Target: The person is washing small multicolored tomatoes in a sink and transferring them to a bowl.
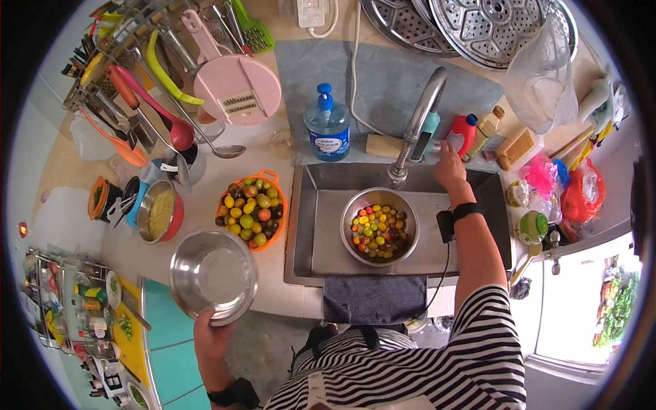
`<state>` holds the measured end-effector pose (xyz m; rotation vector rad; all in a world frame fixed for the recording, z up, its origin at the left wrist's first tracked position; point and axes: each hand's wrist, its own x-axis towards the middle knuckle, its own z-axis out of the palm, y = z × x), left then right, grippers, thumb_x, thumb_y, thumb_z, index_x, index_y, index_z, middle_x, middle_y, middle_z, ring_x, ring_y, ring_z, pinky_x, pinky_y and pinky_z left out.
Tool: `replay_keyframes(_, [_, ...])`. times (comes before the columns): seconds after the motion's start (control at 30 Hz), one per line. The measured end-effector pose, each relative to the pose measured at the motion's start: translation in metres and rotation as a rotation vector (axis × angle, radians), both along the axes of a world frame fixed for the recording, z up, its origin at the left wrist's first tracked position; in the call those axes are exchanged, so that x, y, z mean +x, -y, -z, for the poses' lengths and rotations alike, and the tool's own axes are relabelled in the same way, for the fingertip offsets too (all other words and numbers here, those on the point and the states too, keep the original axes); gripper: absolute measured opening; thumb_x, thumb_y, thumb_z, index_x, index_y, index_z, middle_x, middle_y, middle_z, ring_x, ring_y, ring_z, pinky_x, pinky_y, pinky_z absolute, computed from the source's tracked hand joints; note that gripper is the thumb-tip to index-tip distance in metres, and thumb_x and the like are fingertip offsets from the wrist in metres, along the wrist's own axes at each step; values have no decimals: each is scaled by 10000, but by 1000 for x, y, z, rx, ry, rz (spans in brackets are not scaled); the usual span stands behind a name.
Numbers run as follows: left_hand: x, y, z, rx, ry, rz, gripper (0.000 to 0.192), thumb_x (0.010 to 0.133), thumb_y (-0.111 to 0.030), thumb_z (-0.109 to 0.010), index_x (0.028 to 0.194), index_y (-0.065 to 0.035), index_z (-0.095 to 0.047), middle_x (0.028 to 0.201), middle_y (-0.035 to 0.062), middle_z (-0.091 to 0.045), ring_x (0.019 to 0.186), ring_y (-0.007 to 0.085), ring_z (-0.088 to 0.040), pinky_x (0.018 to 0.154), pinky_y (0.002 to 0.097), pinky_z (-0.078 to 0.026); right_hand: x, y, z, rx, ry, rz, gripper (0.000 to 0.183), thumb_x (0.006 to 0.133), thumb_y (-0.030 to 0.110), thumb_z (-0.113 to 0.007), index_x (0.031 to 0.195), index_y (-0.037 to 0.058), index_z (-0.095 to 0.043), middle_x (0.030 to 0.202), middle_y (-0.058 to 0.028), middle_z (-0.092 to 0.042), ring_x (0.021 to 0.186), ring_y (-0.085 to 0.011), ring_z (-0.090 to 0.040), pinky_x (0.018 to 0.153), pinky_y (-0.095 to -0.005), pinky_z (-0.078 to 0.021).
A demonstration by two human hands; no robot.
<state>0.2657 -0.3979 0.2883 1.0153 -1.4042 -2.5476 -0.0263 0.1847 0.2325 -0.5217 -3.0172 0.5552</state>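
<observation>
My left hand (212, 333) grips the near rim of an empty stainless steel bowl (212, 277), tilted so its inside shows, in front of the counter's edge. Beyond it on the counter stands an orange plastic basket (277, 176) heaped with cherry tomatoes (248, 221) in green, yellow, red and dark tones. In the steel sink (325, 256) sits a second steel bowl (348, 246) holding more small tomatoes (379, 225). My right hand (451, 171) reaches over the sink's back edge, right of the curved tap (430, 97). Whether its fingers hold anything is unclear.
Behind the sink are a blue pump bottle (328, 130), a red bottle (463, 134) and perforated steamer trays (497, 31). A pot of shredded food (161, 212) and hanging utensils (179, 133) are at left. A dark towel (374, 300) drapes over the sink's front edge.
</observation>
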Motion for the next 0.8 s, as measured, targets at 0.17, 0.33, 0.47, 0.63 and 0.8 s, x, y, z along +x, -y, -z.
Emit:
replay_keyframes(0.17, [-48,-74,1,8,28,278,290,984,-175,-556,1186,26,-608,1193,153,-664,1059,277,-682,892,428,-594,24,-6,71,180,113,-28,654,920,100,-505,1541,44,-309,1626,-99,-289,1452,-300,-360,1157,-378,-375])
replay_keyframes(0.33, [-113,-143,50,21,88,496,424,956,-145,-606,1333,22,-504,1289,177,-604,1139,309,-646,888,440,-599,35,-12,43,100,189,-153,529,927,168,-524,1436,38,-462,1532,-143,-427,1371,-323,-461,1097,-409,-439])
replay_keyframes(0.47, [-169,-215,73,7,115,628,421,967,-160,-605,1334,17,-497,1294,199,-598,1113,310,-660,863,427,-622,75,-25,36,-61,9,-174,359,931,225,-567,1216,16,-632,1202,-228,-653,1124,-417,-618,957,-473,-508])
replay_keyframes(0.63, [-219,-274,116,77,240,727,413,1002,-160,-557,1358,24,-458,1306,228,-579,1125,337,-649,888,497,-628,166,-12,21,-195,-235,-117,269,939,197,-571,1098,11,-684,1024,-245,-693,971,-417,-667,843,-479,-537])
replay_keyframes(0.8, [-223,-289,147,-71,265,855,392,1000,-154,-590,1341,10,-488,1253,214,-622,1083,332,-675,848,484,-629,238,-29,30,-355,-319,100,214,926,158,-608,1030,-3,-705,949,-230,-707,892,-387,-698,780,-423,-554])
